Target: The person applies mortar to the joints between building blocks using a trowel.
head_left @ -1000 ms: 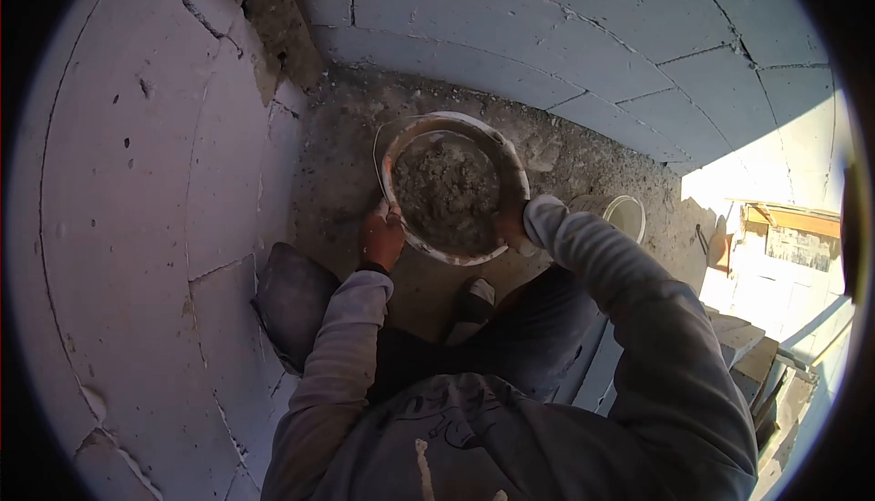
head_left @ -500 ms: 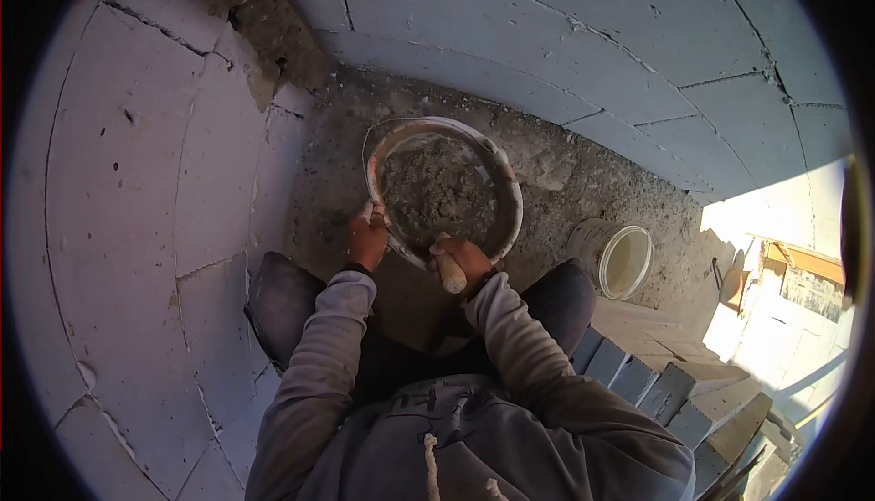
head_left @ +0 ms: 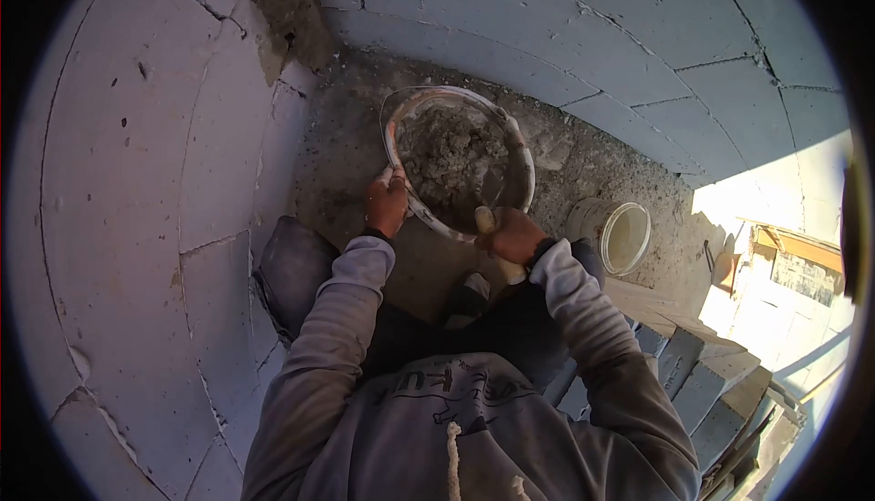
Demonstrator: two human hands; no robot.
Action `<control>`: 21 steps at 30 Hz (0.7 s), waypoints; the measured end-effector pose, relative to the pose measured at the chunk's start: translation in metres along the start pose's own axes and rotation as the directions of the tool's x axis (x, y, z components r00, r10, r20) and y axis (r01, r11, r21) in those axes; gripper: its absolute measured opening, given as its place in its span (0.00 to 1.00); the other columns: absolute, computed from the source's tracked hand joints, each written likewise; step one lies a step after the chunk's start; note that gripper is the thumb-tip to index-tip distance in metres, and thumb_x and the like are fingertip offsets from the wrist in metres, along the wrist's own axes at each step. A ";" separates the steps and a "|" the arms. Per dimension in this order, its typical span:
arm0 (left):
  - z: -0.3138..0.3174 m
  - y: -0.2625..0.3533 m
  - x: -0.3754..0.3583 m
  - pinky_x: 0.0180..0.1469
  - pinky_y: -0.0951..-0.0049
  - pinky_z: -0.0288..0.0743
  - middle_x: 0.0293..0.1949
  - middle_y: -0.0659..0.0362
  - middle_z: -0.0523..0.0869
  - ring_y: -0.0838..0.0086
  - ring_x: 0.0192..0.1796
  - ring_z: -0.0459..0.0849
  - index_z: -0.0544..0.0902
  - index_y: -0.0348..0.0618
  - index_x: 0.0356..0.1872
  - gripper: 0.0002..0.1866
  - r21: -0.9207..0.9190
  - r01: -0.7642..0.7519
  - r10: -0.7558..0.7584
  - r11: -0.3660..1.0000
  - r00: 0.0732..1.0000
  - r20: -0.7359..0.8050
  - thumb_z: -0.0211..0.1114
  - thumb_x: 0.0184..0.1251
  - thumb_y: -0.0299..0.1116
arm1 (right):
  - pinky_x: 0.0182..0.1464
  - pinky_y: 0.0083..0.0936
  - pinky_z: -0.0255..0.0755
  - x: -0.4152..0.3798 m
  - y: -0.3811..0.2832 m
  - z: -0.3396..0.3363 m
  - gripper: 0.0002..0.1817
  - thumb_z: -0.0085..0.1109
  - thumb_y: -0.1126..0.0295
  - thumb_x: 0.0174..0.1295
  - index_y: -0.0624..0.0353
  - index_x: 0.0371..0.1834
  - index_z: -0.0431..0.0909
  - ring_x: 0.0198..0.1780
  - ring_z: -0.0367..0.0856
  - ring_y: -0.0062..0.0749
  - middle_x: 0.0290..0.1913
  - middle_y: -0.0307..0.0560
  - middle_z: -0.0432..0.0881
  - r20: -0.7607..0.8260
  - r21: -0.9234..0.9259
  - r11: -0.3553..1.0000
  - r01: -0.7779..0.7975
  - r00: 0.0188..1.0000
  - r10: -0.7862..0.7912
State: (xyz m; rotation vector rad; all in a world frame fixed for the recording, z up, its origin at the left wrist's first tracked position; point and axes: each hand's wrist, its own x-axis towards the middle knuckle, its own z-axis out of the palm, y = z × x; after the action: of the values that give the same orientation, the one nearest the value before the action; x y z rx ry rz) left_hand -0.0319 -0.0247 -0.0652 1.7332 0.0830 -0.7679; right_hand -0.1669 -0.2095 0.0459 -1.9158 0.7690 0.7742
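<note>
A round bucket (head_left: 523, 141) of lumpy grey mortar (head_left: 447, 150) stands on the ground between my knees. My left hand (head_left: 387, 202) is closed around the near left part of its rim. By the near right rim, my right hand (head_left: 515, 235) is wrapped round the thick wooden handle of a trowel (head_left: 513, 270). The handle's end points back toward me, and the blade is hidden behind the hand and the rim. A thin wire handle (head_left: 383, 118) loops outside the bucket's left edge.
Pale block walls rise on the left (head_left: 118, 209) and at the back (head_left: 510, 27). A smaller whitish bucket (head_left: 627, 238) stands to the right on the rough ground. Several blocks (head_left: 706, 382) are stacked beside my right knee. Sunlight falls on boards (head_left: 802, 259) at far right.
The bucket appears farther up and right in view. My right hand has moved right and toward the near rim with the trowel. My left hand keeps its grip on the rim.
</note>
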 end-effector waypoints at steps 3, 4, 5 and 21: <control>-0.008 0.004 -0.002 0.25 0.73 0.80 0.37 0.59 0.83 0.76 0.26 0.81 0.76 0.33 0.59 0.24 -0.134 0.131 -0.125 0.982 0.991 0.054 0.54 0.71 0.43 | 0.45 0.41 0.77 -0.016 -0.022 -0.013 0.26 0.63 0.58 0.46 0.76 0.38 0.79 0.41 0.83 0.58 0.36 0.68 0.83 -0.033 -0.317 0.947 0.050 0.997 -0.064; -0.011 0.001 -0.002 0.25 0.73 0.80 0.37 0.59 0.83 0.76 0.26 0.81 0.76 0.33 0.59 0.24 -0.134 0.135 -0.128 0.982 0.990 0.061 0.54 0.71 0.43 | 0.44 0.42 0.78 -0.022 -0.027 -0.013 0.27 0.62 0.59 0.47 0.75 0.41 0.77 0.41 0.84 0.57 0.35 0.67 0.83 -0.058 -0.480 0.876 0.041 0.995 -0.078; -0.014 -0.001 -0.002 0.25 0.73 0.80 0.38 0.58 0.83 0.75 0.27 0.82 0.75 0.33 0.59 0.25 -0.165 0.162 -0.150 0.973 0.985 0.082 0.55 0.70 0.43 | 0.43 0.43 0.78 -0.028 -0.034 -0.015 0.28 0.62 0.60 0.47 0.75 0.45 0.74 0.40 0.84 0.55 0.33 0.65 0.83 -0.080 -0.628 0.777 0.025 0.992 -0.097; -0.021 -0.001 0.002 0.26 0.71 0.82 0.34 0.56 0.82 0.71 0.27 0.84 0.77 0.32 0.56 0.24 -0.166 0.199 -0.189 0.966 0.979 0.069 0.56 0.65 0.40 | 0.41 0.39 0.80 0.015 -0.072 -0.005 0.23 0.62 0.67 0.44 0.68 0.44 0.79 0.42 0.86 0.48 0.35 0.58 0.85 0.275 -0.897 0.385 0.217 0.956 0.101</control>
State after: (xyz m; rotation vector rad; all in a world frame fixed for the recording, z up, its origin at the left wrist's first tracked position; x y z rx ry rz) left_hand -0.0217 -0.0063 -0.0648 1.5543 0.2788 -0.9225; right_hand -0.1020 -0.1878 0.0727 -2.6793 -0.0334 1.6516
